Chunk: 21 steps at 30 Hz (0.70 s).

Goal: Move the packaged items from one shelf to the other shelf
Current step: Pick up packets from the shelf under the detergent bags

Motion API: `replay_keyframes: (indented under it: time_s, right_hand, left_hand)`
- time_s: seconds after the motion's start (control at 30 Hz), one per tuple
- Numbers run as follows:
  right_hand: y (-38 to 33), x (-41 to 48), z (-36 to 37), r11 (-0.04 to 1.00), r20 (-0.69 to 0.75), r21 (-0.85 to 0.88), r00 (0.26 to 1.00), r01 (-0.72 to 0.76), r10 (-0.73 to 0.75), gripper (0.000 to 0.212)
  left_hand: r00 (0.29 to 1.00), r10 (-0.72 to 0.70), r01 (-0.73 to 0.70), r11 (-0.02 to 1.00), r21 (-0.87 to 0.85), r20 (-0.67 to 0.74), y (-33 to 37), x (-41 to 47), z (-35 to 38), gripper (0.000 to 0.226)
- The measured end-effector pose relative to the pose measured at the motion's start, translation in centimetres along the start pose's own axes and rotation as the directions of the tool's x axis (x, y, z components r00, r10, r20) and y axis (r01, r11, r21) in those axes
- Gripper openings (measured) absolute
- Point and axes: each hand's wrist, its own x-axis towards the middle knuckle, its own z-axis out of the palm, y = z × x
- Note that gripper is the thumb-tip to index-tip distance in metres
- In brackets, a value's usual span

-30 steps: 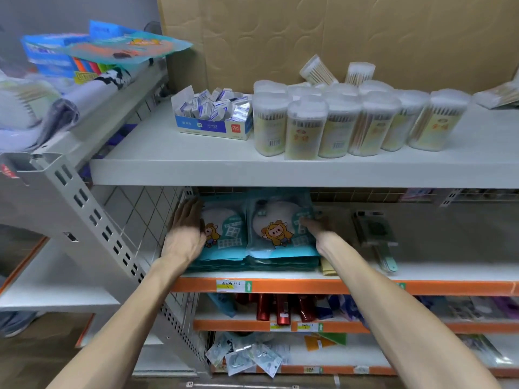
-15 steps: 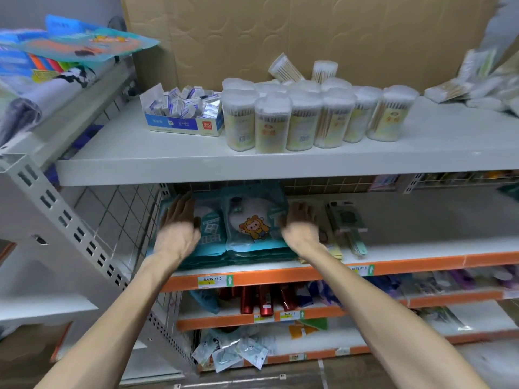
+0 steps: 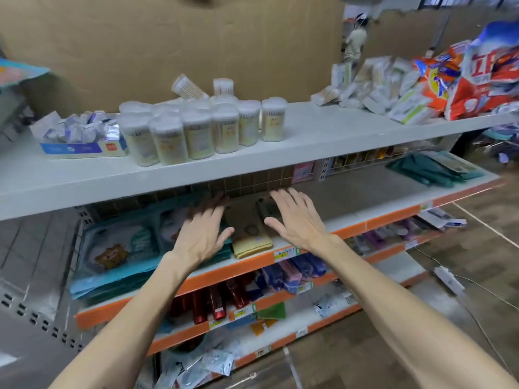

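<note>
- Teal packets (image 3: 112, 256) lay stacked at the left end of the orange-edged shelf (image 3: 365, 198).
- Left hand (image 3: 202, 234) hovered at the stack's right edge, grip slack, fingers spread, holding nothing.
- Right hand (image 3: 297, 220) hovered beside it, grip likewise slack and empty.
- Yellow packet (image 3: 252, 244) lay between the hands.

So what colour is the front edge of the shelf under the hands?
The shelf edge is orange, clearest in the head view.
</note>
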Motion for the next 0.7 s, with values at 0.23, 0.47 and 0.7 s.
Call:
replay_keyframes:
  time_s: [0.23,0.47,0.7]
  right_hand:
    - [9.9,-7.3,-1.7,0.992,0.08,-0.047,0.99,-0.116,0.119,0.073]
    - [23.6,-16.6,-4.6,0.95,0.071,-0.08,0.949,-0.302,0.308,0.074]
    - [34.5,-23.6,-5.6,0.891,0.083,-0.113,0.889,-0.44,0.45,0.076]
  left_hand:
    - [0.983,0.176,-0.176,0.984,0.006,0.051,10.9,3.6,1.8,0.079]
    - [0.944,0.328,-0.325,0.943,-0.066,0.028,26.1,8.3,4.5,0.075]
    - [0.896,0.439,-0.432,0.896,-0.1,0.063,39.2,11.8,7.3,0.072]
